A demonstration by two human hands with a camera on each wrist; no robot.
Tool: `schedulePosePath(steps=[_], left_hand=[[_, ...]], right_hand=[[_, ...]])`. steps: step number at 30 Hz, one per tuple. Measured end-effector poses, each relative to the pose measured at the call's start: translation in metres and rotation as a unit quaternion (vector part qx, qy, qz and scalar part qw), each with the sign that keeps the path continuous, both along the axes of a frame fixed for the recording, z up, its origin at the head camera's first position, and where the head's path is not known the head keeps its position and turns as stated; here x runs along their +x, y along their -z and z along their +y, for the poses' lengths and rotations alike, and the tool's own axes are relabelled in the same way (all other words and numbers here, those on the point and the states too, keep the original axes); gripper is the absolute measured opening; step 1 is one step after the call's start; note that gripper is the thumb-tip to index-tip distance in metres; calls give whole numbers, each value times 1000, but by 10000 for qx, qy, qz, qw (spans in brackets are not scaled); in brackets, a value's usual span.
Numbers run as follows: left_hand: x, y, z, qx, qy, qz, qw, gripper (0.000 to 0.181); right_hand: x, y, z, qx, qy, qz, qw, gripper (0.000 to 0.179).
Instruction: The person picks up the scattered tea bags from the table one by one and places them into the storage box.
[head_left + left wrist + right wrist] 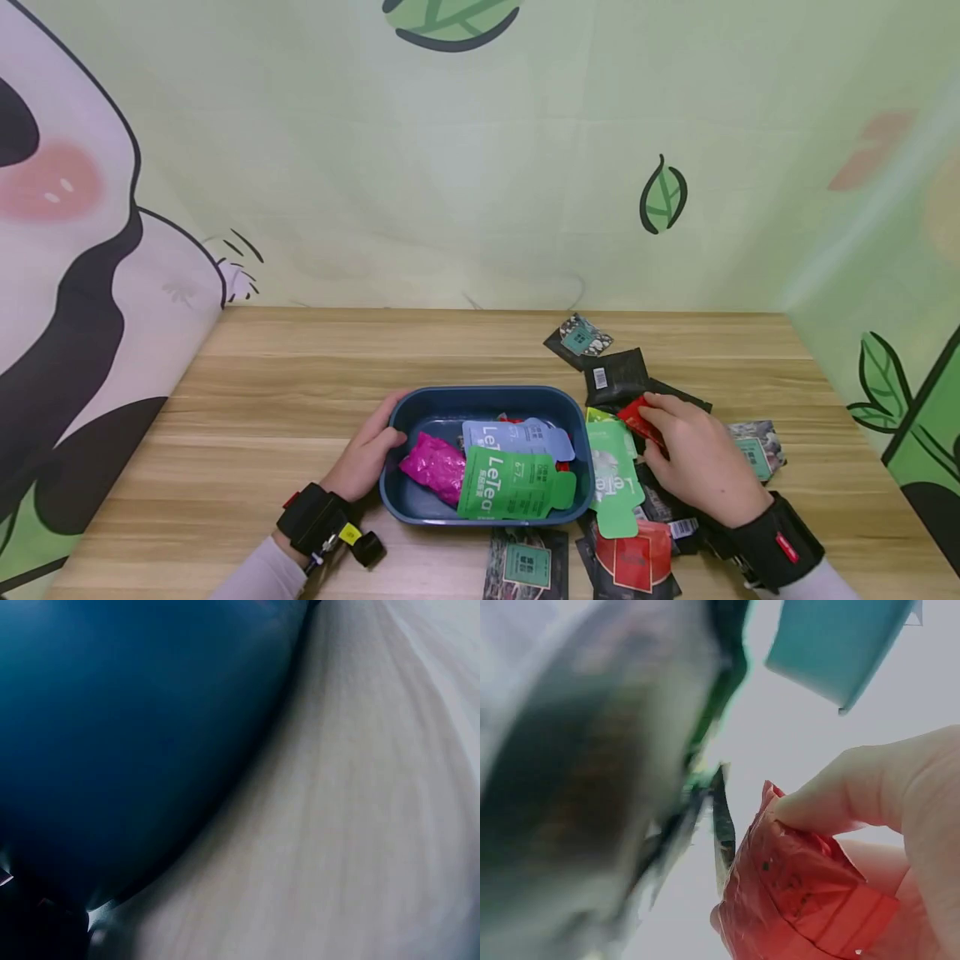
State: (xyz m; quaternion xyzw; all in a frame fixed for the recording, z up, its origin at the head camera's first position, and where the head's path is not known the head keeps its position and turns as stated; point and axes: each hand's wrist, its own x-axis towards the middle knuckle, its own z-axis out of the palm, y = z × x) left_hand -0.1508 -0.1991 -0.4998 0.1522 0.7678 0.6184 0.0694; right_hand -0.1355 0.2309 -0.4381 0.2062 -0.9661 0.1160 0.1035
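Observation:
A dark blue plastic basin [427, 408] stands on the wooden table. My left hand [362, 460] grips its left side, thumb on the rim; the left wrist view shows just the basin's outer wall [135, 750]. Inside the basin lie a crinkled magenta packet [435, 468], a light blue LeTea packet [517, 437] and a green LeTea packet [510, 485]. My right hand [697, 454] pinches a small red foil packet [637, 417] between thumb and fingers, above the pile right of the basin. Creases and dark print show on the red packet [802, 900] in the right wrist view.
Beside the basin is a pale green packet [615, 475], with black packets [617, 377] behind it. A red-labelled packet [633, 558] and a dark packet with a teal label [527, 565] lie in front. A patterned packet [757, 448] sits further right.

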Motion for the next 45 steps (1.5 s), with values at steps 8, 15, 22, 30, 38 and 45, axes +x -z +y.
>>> schedulePosePath(steps=[8, 15, 22, 30, 38, 45], left_hand=[[-1, -2, -1, 92, 24, 12, 10000, 60], [0, -2, 0, -25, 23, -72, 10000, 59], [1, -2, 0, -16, 53, -74, 10000, 58], [0, -3, 1, 2, 71, -81, 9999, 58], [1, -4, 1, -37, 0, -113, 9999, 57], [2, -4, 1, -111, -48, -99, 9999, 57]], right_hand=[[1, -22, -13, -269, -223, 322, 9989, 46], [-5, -30, -43, -624, -1628, 376, 9840, 48], [-22, -23, -77, -824, -2951, 368, 9512, 46], [-33, -24, -98, -835, -3603, 179, 9289, 46], [-37, -26, -102, -737, -3557, -66, 9316, 52], [-31, -26, -93, -240, -2933, -610, 9538, 101]])
